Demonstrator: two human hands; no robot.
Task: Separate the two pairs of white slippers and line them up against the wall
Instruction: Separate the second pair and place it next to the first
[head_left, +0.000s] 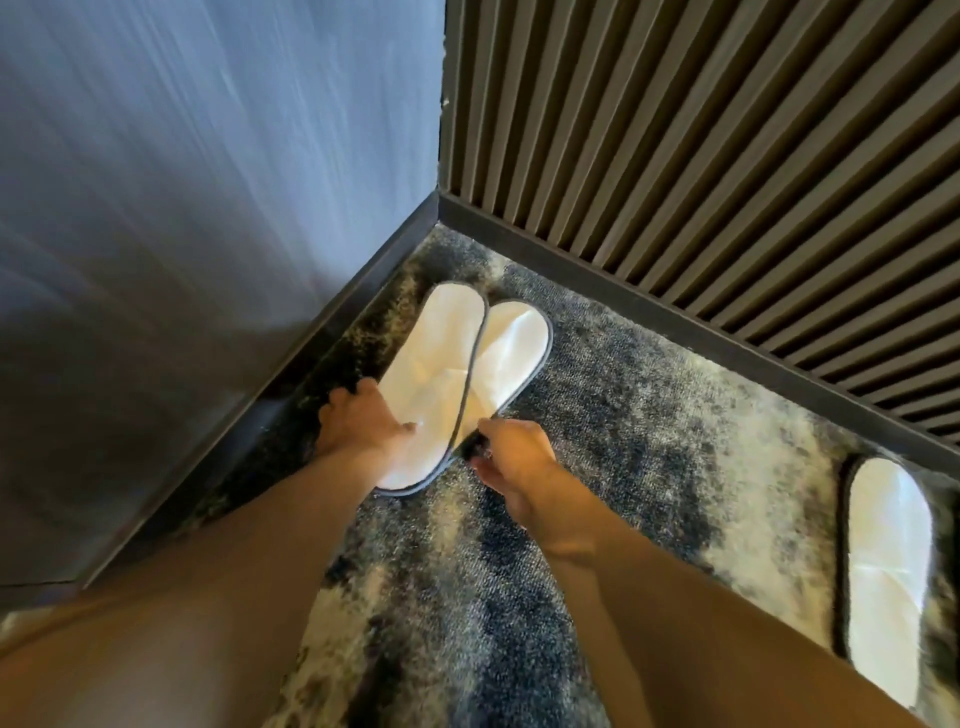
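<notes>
While left hand (358, 415) grips corner slipper (431, 374) | right hand (511, 457) pinches overlapped slipper (511, 353) heel | carpet (649, 441) rightward open

White slippers, grey-edged: three in view.
- Two in the corner, side by side and touching along their inner edges: left one (434, 374), right one (511, 353).
- One apart at the right edge of view (888, 571), partly cut off by the frame.

Hands: two, bare. Left hand (358, 415) on the heel end of the left corner slipper; right hand (511, 457) at the heel end of the right corner slipper.

Walls: two, meeting at the corner. One smooth blue-grey (208, 182), one of vertical slats (701, 130).

Dark skirting boards: two, one along each wall.

Patterned carpet (649, 415): one.
</notes>
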